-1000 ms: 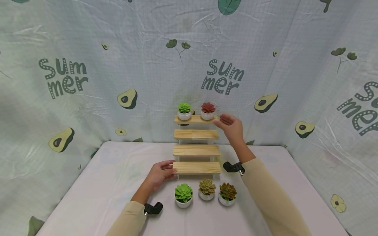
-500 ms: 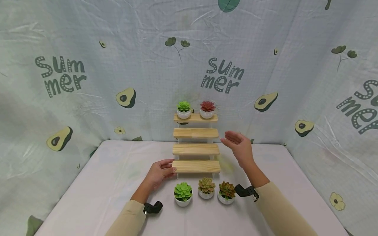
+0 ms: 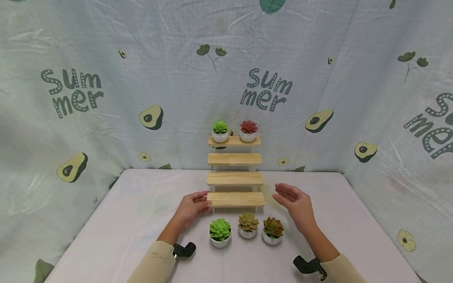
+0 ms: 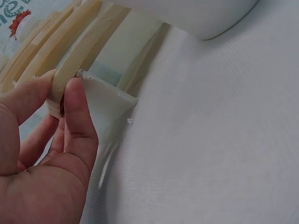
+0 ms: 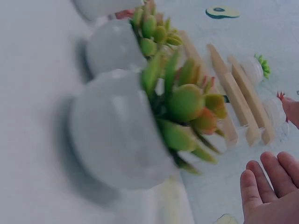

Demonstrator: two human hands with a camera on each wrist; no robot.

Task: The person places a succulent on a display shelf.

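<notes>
A tiered wooden shelf stand (image 3: 235,199) with clear side supports stands mid-table. My left hand (image 3: 191,210) pinches the left end of its lowest board, thumb on one face and fingers on the other, as the left wrist view shows. My right hand (image 3: 296,205) hovers to the right of the stand, fingers extended and holding nothing. Closest to it is a brown-green potted succulent (image 3: 273,231); beside that sit a yellowish succulent (image 3: 247,225) and a bright green one (image 3: 220,232), all in white pots before the stand. The top board carries a green succulent (image 3: 220,131) and a red succulent (image 3: 248,131).
A white cloth covers the table (image 3: 141,220). Behind and at the sides hangs a printed curtain (image 3: 184,90) with avocados and lettering; the stand's top tier is close in front of it. Black wrist cameras (image 3: 185,250) are worn on both arms.
My right hand has drawn back from beside the red succulent on the top board, moving down and to the right. The left hand keeps its hold on the lowest board.
</notes>
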